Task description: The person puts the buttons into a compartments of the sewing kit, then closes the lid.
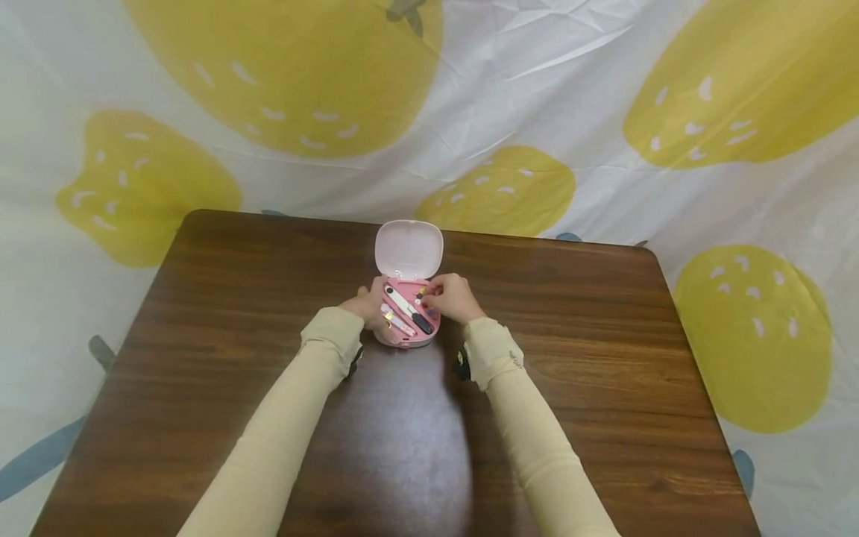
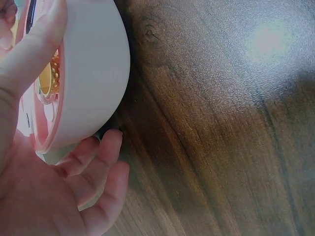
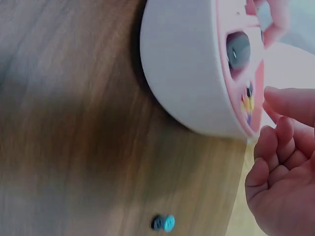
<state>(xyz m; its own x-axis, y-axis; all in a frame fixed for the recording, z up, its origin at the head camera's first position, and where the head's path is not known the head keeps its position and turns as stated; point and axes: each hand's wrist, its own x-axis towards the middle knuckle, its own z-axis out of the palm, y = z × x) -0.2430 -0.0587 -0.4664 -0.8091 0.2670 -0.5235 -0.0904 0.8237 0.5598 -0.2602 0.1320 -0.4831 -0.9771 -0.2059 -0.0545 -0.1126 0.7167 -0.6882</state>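
A small pink-and-white sewing box [image 1: 405, 344] stands on the table with its pale lid [image 1: 409, 251] raised. Inside lies a long white tool with a dark end [image 1: 406, 306], and a golden thimble [image 2: 55, 77] shows near the left side. My left hand [image 1: 366, 304] holds the box from the left, thumb over the rim and fingers by its outer wall. Over the right compartment, which has small coloured buttons [image 3: 247, 104], my right hand [image 1: 458, 297] has its thumb and forefinger brought close together, the other fingers curled. What lies between those fingertips is hidden.
A black button [image 3: 157, 222] and a teal button [image 3: 169, 223] lie on the wooden table [image 1: 577, 388], outside the box. Behind the table's back edge hangs a white cloth [image 1: 362, 179] with yellow fruit prints.
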